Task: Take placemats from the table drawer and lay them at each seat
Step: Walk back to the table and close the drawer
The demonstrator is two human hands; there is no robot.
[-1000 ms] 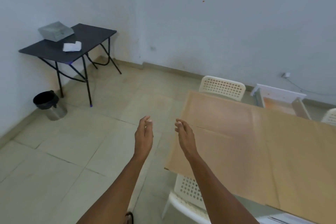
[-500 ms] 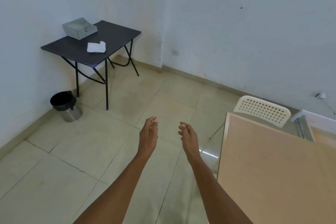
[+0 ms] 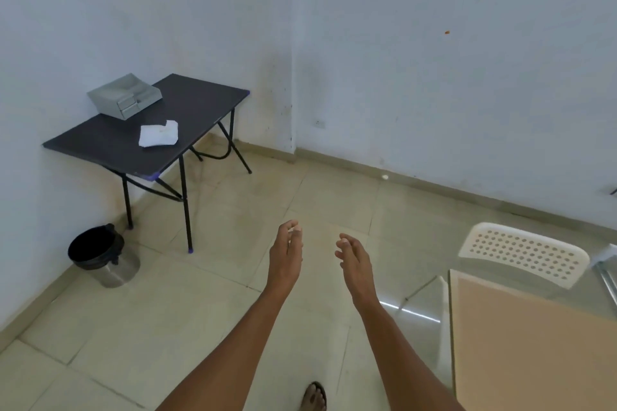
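Note:
My left hand (image 3: pixel 286 253) and my right hand (image 3: pixel 354 262) are held out in front of me over the tiled floor, both empty with fingers loosely apart. A tan placemat (image 3: pixel 534 344) lies on the glass table (image 3: pixel 424 304) at the lower right, to the right of my right hand. Behind the table's corner stands a white perforated chair (image 3: pixel 524 252). A sliver of the open drawer's frame (image 3: pixel 609 274) shows at the right edge.
A small black folding table (image 3: pixel 200 110) stands against the far left wall, carrying a grey drawer box (image 3: pixel 125 97) and a white cloth (image 3: pixel 158 133). A black-lined metal bin (image 3: pixel 100 255) sits beside its legs. My sandalled foot (image 3: pixel 314 397) shows at the bottom.
The view has swung left and away from the dining table; the placemats and drawer have slid toward the right edge. Both hands stay empty and held out together.

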